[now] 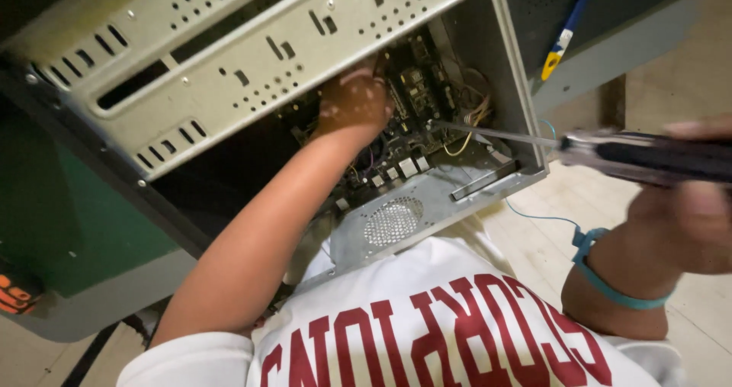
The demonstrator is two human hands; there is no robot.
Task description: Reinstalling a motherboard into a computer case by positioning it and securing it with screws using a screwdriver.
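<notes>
Left hand (352,101) buried mid-frame inside open computer case (427,204), fingers hidden, grip impossible to tell. Right hand (679,219) at right edge, fingers wrapped round screwdriver (640,157), tip toward circuit board (415,82). Likely fragile; best gripped by edges.

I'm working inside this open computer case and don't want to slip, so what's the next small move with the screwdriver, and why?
Probably ease the screwdriver tip a little further in and seat it squarely before turning. Its shaft already reaches the circuit board, held by the right hand, while the left hand rests close by among loose wires.
</notes>
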